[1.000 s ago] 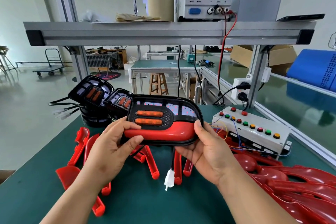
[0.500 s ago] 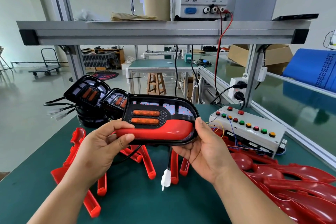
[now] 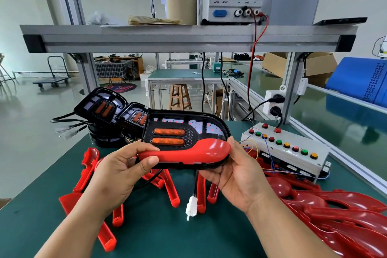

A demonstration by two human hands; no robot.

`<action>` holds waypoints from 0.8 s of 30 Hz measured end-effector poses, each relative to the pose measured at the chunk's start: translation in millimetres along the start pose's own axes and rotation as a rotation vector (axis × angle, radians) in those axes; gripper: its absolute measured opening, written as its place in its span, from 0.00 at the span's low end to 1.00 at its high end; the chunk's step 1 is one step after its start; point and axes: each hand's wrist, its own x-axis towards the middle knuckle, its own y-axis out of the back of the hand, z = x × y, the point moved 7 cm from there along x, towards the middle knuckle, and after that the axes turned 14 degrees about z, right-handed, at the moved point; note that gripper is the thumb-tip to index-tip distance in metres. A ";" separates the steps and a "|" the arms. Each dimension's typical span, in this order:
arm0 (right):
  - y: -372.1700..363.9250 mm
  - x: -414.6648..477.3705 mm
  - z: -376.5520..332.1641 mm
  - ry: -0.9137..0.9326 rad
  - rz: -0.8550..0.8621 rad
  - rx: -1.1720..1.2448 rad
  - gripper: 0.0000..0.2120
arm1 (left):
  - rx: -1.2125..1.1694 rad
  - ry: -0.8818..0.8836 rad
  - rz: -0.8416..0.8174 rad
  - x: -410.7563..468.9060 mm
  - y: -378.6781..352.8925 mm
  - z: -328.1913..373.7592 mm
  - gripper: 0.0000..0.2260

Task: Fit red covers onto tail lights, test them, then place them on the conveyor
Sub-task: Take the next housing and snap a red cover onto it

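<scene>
Sitting along the lower edge of the black tail light (image 3: 189, 135), the red cover (image 3: 188, 153) was held with it above the green counter (image 3: 159, 236), the left hand (image 3: 119, 172) gripping its left end and the right hand (image 3: 236, 176) clasping its right end. A white connector (image 3: 191, 207) dangled beneath on its wire over loose red covers (image 3: 85, 176), with spare tail lights (image 3: 100, 107) stacked behind to the left and a button box (image 3: 293, 153) to the right

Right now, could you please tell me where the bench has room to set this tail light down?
Bare green mat in front, between the loose red covers and the red cover pile. Crowded behind: stacked tail lights, button box.
</scene>
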 end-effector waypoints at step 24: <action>0.6 -0.3 4.6 -0.052 0.051 -0.014 0.24 | 0.327 -0.277 0.113 -4.7 5.2 29.6 0.11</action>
